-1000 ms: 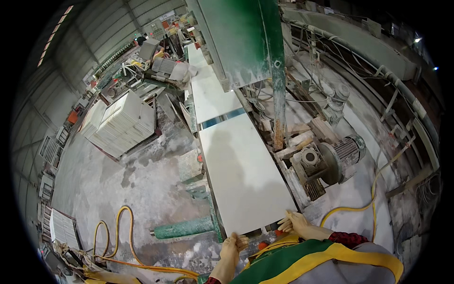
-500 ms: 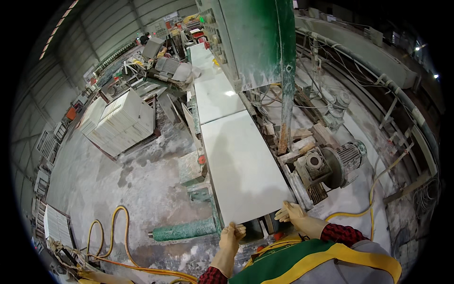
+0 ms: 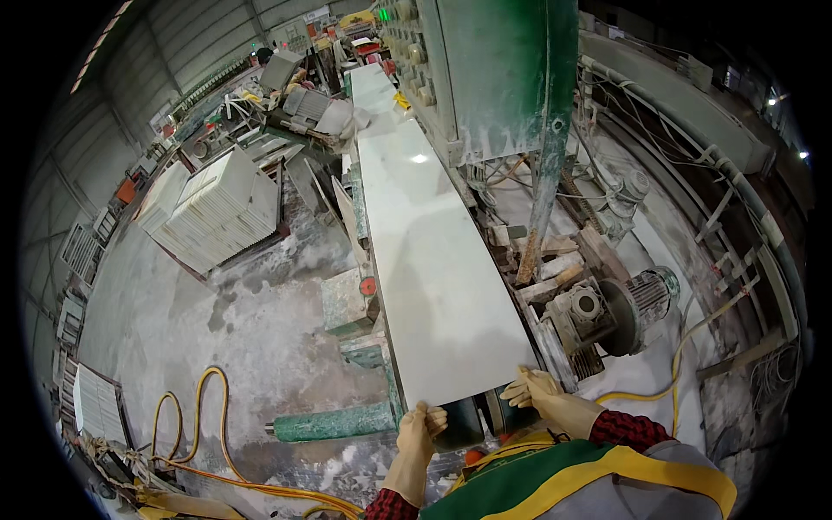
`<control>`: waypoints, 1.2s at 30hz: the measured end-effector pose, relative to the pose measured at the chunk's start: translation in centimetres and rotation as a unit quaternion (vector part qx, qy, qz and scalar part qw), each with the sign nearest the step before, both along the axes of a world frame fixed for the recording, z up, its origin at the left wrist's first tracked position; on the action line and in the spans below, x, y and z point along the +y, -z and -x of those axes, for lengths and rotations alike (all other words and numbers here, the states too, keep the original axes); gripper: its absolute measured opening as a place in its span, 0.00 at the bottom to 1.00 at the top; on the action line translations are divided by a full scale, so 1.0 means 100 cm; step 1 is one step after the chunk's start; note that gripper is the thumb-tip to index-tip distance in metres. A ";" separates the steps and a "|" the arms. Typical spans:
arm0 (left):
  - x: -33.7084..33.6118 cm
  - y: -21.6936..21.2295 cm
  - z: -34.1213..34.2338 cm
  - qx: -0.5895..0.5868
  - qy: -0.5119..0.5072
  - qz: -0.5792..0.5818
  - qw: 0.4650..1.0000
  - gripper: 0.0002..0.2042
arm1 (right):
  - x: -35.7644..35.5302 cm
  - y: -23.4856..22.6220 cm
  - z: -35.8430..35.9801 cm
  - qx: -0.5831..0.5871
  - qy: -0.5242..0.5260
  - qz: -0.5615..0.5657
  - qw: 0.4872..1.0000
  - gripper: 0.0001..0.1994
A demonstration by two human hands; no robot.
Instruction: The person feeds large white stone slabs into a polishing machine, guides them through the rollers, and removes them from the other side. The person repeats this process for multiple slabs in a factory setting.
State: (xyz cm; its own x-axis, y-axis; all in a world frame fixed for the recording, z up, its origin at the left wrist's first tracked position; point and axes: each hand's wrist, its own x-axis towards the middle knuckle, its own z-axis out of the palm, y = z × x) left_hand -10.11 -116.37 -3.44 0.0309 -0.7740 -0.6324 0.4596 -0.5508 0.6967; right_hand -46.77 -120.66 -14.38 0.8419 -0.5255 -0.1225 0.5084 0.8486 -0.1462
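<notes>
A long white stone slab [image 3: 451,321] lies flat on a narrow conveyor frame and runs away from me. My left hand [image 3: 419,429], in a cream glove, is closed with curled fingers at the near left corner of the slab. At the near right corner is my right hand [image 3: 536,392], gloved alike, its fingers loosely stretched out and pointing left along the near edge. Below that edge, dark parts of the conveyor [image 3: 464,423] show between my hands. The undersides of the fingers are hidden.
A green roller [image 3: 334,422] sticks out on the left, and a motor with gearbox [image 3: 637,303] sits right of the conveyor. A green control cabinet [image 3: 494,78] rises ahead. Slabs stand stacked [image 3: 221,208] at left. A yellow hose [image 3: 221,407] loops over the floor.
The dark seam across the white surface ahead no longer shows, so it looks continuous. My hands stay at the slab's near corners. The view has shifted slightly.
</notes>
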 end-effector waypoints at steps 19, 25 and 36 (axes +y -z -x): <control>-0.010 -0.006 -0.001 0.013 0.040 0.004 0.999 0.25 | 0.014 -0.110 -0.068 0.587 0.252 0.026 0.769 0.37; 0.062 0.020 -0.011 0.028 0.093 0.009 0.995 0.28 | 0.012 -0.090 -0.054 0.572 0.258 0.055 0.777 0.36; 0.341 0.089 -0.068 -0.002 -0.140 -0.211 0.967 0.22 | 0.069 -0.123 -0.124 0.489 0.017 0.244 0.837 0.36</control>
State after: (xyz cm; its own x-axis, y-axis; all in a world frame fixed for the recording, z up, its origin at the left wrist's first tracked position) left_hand -3.36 -82.25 -12.33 0.2053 -0.4075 -0.8898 0.6299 -0.6408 0.4388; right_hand -34.41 -113.76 -2.13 0.4479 -0.7358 -0.5079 -0.0336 0.5538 -0.8320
